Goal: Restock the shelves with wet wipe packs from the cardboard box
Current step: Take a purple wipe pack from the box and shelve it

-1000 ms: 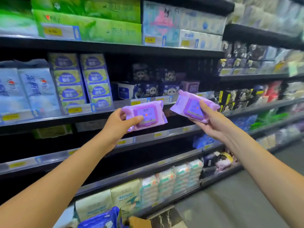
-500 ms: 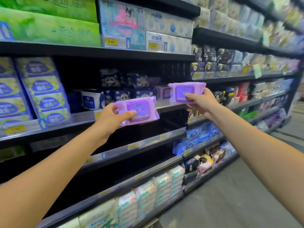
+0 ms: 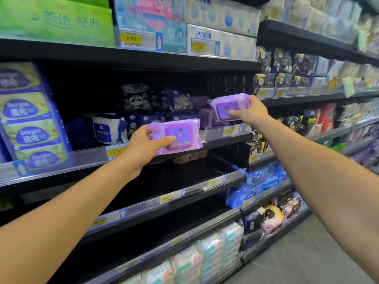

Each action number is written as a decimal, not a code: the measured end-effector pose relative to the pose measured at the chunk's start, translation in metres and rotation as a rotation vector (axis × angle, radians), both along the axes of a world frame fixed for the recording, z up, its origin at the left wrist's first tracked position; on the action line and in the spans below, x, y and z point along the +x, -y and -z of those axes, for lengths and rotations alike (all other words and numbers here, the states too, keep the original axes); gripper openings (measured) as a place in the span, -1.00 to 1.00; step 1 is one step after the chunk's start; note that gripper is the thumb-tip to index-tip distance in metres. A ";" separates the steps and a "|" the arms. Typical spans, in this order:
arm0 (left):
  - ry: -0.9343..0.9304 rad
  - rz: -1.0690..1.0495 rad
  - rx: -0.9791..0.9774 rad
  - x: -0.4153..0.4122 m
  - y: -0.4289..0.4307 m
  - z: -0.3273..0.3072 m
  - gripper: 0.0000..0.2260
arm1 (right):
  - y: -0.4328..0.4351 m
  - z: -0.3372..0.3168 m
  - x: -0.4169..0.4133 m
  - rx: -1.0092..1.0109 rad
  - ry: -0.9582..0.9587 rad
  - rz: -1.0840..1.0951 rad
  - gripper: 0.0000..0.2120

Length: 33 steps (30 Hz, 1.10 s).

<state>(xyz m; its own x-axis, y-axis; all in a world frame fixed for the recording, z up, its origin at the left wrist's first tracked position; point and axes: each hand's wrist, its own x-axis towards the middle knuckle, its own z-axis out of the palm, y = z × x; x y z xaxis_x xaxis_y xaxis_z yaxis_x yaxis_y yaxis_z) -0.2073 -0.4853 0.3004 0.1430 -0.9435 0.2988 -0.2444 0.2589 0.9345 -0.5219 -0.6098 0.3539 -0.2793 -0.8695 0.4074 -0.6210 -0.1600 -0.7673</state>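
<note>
**Two purple packs held up at the middle shelf**

Both arms were stretched forward and upward toward the shelving, forearms bare. The left hand gripped a purple wet wipe pack by its left end, thumb laid across the front near the lid flap and fingers curled behind. That pack faced the camera, roughly level, in front of the shelf's clear price rail and not resting on it.

The right hand reached farther in and higher. It pinched a second purple pack at its right end, thumb pressed on the front label and fingers wrapped over the back edge. This pack hung above the shelf board at the right end of the bay, just over other purple packs already lying there; whether it touched them could not be told.

Panda-print packs stood behind the left-hand pack, and a yellow price tag sat on the rail beside the left wrist.
</note>
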 end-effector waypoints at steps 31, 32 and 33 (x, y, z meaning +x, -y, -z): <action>-0.065 0.051 0.003 0.003 0.007 0.001 -0.65 | 0.011 0.051 0.031 0.086 -0.852 0.043 -0.28; -0.062 0.055 0.000 0.003 0.007 0.001 -0.66 | 0.013 0.051 0.031 0.106 -0.839 0.035 -0.26; -0.059 0.054 -0.001 0.004 0.008 0.001 -0.66 | 0.015 0.050 0.030 0.123 -0.827 0.025 -0.24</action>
<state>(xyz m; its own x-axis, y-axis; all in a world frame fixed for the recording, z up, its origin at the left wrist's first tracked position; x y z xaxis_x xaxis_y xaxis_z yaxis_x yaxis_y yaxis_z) -0.2037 -0.4928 0.2991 0.1095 -0.9500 0.2923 -0.1742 0.2711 0.9466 -0.4917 -0.6245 0.3036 0.0481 -0.9188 0.3918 -0.9938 -0.0833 -0.0735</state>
